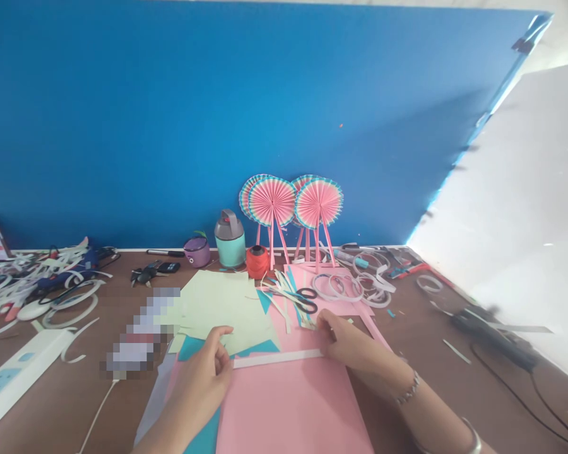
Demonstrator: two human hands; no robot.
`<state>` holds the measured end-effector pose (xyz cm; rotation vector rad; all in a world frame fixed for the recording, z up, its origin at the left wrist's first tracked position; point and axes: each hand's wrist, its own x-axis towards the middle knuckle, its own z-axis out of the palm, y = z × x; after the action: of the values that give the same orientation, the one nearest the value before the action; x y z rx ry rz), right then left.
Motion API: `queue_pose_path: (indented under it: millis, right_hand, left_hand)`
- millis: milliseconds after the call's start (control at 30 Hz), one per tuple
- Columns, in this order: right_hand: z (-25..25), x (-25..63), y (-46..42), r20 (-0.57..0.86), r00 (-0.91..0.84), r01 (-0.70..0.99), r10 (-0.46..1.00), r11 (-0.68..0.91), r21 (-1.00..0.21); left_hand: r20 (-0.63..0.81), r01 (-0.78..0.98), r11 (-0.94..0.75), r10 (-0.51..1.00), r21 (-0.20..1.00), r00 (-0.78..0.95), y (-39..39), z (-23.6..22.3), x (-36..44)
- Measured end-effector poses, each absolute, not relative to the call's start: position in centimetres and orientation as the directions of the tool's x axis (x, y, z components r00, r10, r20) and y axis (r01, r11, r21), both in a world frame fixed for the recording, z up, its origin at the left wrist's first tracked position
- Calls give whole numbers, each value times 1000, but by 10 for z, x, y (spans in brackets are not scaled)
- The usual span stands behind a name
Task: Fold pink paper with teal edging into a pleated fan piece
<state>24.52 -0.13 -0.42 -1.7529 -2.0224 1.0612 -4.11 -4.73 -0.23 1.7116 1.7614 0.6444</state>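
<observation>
A narrow white strip [279, 359] runs along the far edge of a pink paper sheet [291, 410]. My left hand [207, 362] is at the strip's left end, its lower fingers curled against it and the index finger raised. At the right end, my right hand [338, 340] has its fingers bent inward over the strip; the exact grip is hidden. Beyond the strip lie pale green sheets [222, 299] and blue paper [194, 347]. Black-handled scissors [307, 301] rest among paper scraps just past my right hand.
Pink pleated paper fans [272, 202] stand against the blue partition [170, 113]. Nearby are a turquoise container [230, 249], a red container [257, 261] and a purple pot [197, 252]. Tape rings [343, 287] lie right; a power strip [19, 372] and tangled strips [38, 277] lie left.
</observation>
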Motion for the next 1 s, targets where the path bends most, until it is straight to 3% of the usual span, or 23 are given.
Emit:
queue_pose_path:
  millis: [500, 667, 1000]
  right_hand:
    - [7, 238, -4, -302, -165, 760, 939, -74, -645]
    - [1, 238, -2, -261, -185, 776, 948, -22, -630]
    - [-3, 238, 1, -279, -178, 772, 944, -42, -634]
  left_hand:
    - [-29, 736, 47, 999, 675, -37, -50, -6, -36]
    - [-28, 758, 42, 999, 651, -31, -49, -6, -35]
    - [-95, 779, 81, 995, 622, -28, -47, -3, -36]
